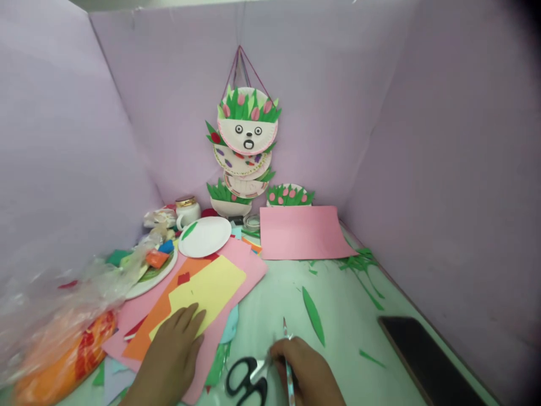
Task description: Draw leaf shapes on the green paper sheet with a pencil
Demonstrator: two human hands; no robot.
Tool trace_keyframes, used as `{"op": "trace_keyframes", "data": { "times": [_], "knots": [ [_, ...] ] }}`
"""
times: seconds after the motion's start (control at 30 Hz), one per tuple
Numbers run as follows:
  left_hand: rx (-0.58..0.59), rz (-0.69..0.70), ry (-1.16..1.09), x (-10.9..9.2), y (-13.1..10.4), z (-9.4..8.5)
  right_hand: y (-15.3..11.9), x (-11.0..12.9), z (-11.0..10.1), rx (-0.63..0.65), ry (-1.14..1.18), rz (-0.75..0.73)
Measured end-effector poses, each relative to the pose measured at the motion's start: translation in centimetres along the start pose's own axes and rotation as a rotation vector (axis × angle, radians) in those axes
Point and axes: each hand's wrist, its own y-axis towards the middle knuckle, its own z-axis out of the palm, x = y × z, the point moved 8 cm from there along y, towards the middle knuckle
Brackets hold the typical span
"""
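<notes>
My left hand (pixel 175 347) lies with its fingers stretched out on a sheet of yellow paper (pixel 215 285), which rests on orange paper (pixel 147 332) and pink paper (pixel 245 270). Near the front edge of the view, my right hand (pixel 310 369) is closed around a patterned pencil (pixel 289 372), its dark tip pointing away from me. Black-handled scissors (pixel 245 379) are just left of that hand, their blades reaching its fingertips; whether the fingers also grip them I cannot tell. A green paper leaf (pixel 313 316) lies beyond my right hand.
Right of my hand lies a dark phone (pixel 426 361). Pink card (pixel 302 232) and green scraps (pixel 359 262) are farther back. A white plate (pixel 207 239), a jar (pixel 187 211) and a plastic bag (pixel 76 321) are on the left. Decorated paper plates (pixel 249 135) hang at the back wall.
</notes>
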Motion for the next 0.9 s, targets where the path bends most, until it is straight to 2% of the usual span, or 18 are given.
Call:
{"op": "trace_keyframes", "data": {
  "times": [0.1,0.27,0.47,0.6,0.77,0.83,0.9],
  "knots": [
    [0.103,-0.049,-0.013,0.1,0.6,0.2,0.1,1.2,-0.5,-0.007,-0.021,-0.041],
    [0.213,-0.120,-0.089,0.3,1.6,0.1,0.2,2.4,-0.7,0.110,-0.102,-0.002],
    [0.237,-0.209,-0.235,0.0,2.7,-0.8,0.1,2.4,-1.3,0.137,-0.124,0.012],
    [0.212,-0.319,-0.357,0.0,2.8,-1.6,0.1,2.3,-1.2,0.135,-0.086,0.002],
    [0.130,-0.545,-0.578,1.3,2.7,-4.3,0.0,1.7,-1.1,0.073,-0.021,0.015],
    [0.129,-0.624,-0.690,2.2,4.0,-5.8,-0.1,1.4,-1.3,0.036,0.044,0.040],
    [0.119,-0.694,-0.797,3.3,6.5,-7.4,-0.2,1.1,-1.3,0.014,0.130,0.067]
  ]
}}
